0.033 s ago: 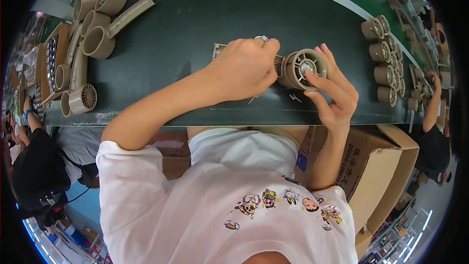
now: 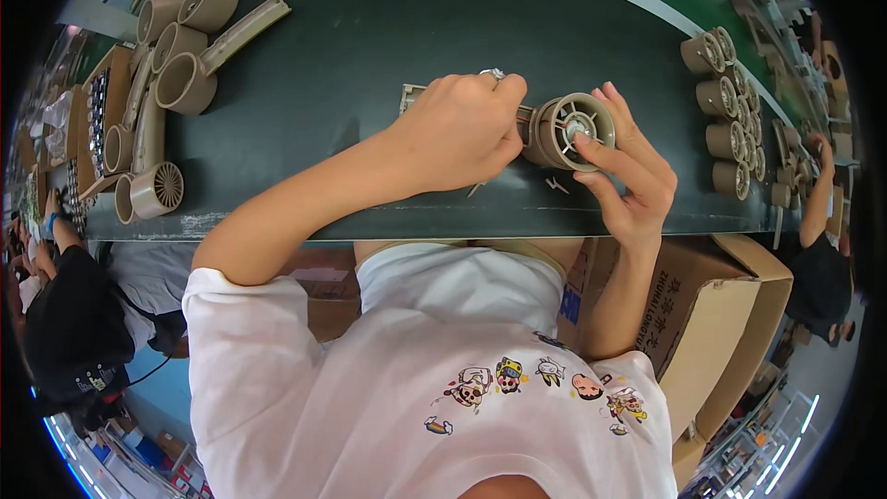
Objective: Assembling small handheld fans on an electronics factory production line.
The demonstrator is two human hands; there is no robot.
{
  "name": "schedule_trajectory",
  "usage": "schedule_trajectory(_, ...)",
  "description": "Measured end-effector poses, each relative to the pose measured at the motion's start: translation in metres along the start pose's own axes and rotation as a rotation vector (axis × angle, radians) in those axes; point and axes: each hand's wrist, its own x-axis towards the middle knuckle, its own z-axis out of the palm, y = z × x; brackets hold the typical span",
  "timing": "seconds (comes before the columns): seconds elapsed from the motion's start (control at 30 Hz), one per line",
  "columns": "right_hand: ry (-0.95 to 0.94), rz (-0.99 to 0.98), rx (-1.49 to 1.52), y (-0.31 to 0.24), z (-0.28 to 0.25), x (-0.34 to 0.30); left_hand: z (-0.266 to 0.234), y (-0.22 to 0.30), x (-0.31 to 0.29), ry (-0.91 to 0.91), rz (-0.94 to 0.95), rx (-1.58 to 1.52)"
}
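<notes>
A tan round fan housing with a spoked front and a pale hub lies on its side above the dark table, joined to a tan handle half. My left hand is closed over the handle by the housing and covers most of it. Dark and reddish wires show just beside my knuckles. My right hand holds the round housing, fingers along its far rim and one fingertip at the hub. Whatever my left fingertips pinch is hidden. Below the housing are small pale slivers on the table.
Tan tubes and handle shells stand at the left beside a cardboard box of small parts. Several finished-looking fan heads are stacked at the right. An open carton sits below the table edge. Other people are at both sides.
</notes>
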Motion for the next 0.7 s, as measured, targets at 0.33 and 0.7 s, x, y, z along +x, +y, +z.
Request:
schedule_trajectory(0.33,-0.057,0.096,0.105,0.011,-0.010,-0.014,-0.018,-0.003,0.021,-0.149,-0.020,-0.014)
schedule_trajectory(0.7,0.047,0.142,0.046,0.003,0.011,-0.028,-0.038,-0.018,0.007,-0.277,0.182,0.004)
